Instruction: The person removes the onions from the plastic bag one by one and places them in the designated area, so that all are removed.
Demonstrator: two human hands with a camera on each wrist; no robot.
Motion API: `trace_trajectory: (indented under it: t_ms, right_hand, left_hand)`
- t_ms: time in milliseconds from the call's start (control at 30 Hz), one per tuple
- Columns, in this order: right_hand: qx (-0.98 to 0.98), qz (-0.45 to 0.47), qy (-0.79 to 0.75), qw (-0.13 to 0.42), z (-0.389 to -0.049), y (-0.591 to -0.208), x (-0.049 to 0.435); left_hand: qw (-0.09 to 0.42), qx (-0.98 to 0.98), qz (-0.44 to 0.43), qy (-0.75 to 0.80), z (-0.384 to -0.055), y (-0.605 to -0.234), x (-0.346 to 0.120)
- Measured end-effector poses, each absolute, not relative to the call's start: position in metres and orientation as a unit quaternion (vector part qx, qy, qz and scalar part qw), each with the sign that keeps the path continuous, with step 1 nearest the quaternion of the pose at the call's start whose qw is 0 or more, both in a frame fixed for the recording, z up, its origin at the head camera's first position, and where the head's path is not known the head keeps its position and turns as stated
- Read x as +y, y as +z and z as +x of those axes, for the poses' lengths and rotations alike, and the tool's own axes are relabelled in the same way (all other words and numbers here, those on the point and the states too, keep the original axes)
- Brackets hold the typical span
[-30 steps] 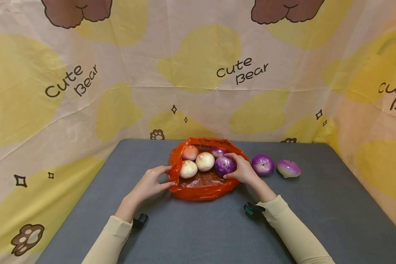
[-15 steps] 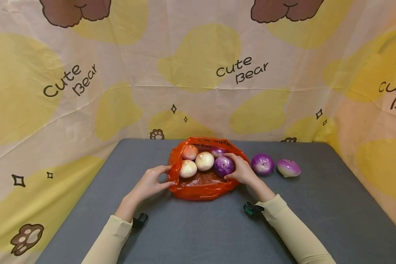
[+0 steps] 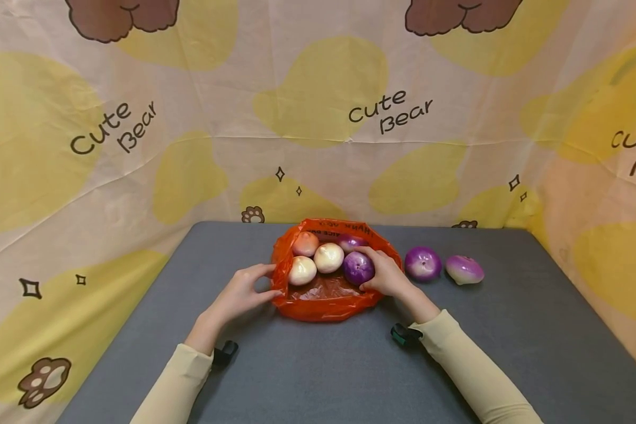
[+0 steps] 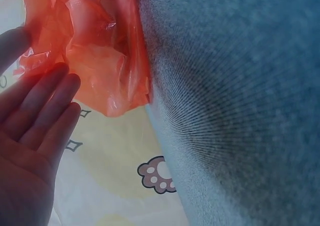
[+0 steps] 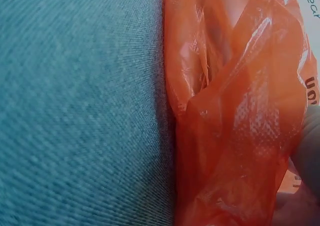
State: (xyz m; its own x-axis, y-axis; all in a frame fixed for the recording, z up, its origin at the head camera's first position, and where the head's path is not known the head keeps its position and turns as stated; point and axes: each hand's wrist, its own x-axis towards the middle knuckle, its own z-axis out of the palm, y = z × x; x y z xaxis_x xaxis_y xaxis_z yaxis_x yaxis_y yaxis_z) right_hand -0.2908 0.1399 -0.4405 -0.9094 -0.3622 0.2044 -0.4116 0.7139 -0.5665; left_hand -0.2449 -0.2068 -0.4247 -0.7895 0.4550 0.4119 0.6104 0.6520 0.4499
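Note:
An orange-red plastic bag (image 3: 324, 310) lies with its mouth wide, holding several onions. Inside, my right hand (image 3: 392, 277) grips a purple onion (image 3: 358, 268) between thumb and fingers. Another purple onion (image 3: 351, 242) lies behind it, with two white onions (image 3: 328, 258) and a pinkish-orange onion (image 3: 305, 243) to the left. My left hand (image 3: 237, 298) touches the bag's left side; in the left wrist view its fingers are straight against the plastic (image 4: 100, 61). The right wrist view shows mostly the bag's wall (image 5: 240, 126), hiding the held onion.
Two more purple onions stand on the grey table (image 3: 318, 371) to the right of the bag: a round one (image 3: 423, 263) and a flatter purple-white one (image 3: 464, 270). A printed cloth (image 3: 318, 88) hangs behind and beside the table.
The purple onion in my right hand has shifted very slightly left within the bag. My left hand holds its place at the bag's side.

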Motion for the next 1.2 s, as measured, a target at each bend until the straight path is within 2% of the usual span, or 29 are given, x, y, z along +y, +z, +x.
trace_trajectory:
  t_ms: [467, 833, 1200]
  right_hand:
    - [-0.919, 0.211, 0.328, 0.053, -0.284, -0.422, 0.145]
    - [-0.909, 0.223, 0.349, 0.05, -0.27, -0.402, 0.148]
    - [-0.906, 0.214, 0.361, 0.048, -0.254, -0.387, 0.158]
  left_hand:
    - [0.14, -0.899, -0.293, -0.294, -0.244, -0.423, -0.207]
    - [0.118, -0.906, -0.28, -0.293, -0.244, -0.422, -0.208]
    - [0.122, -0.905, -0.286, -0.292, -0.243, -0.424, -0.21]
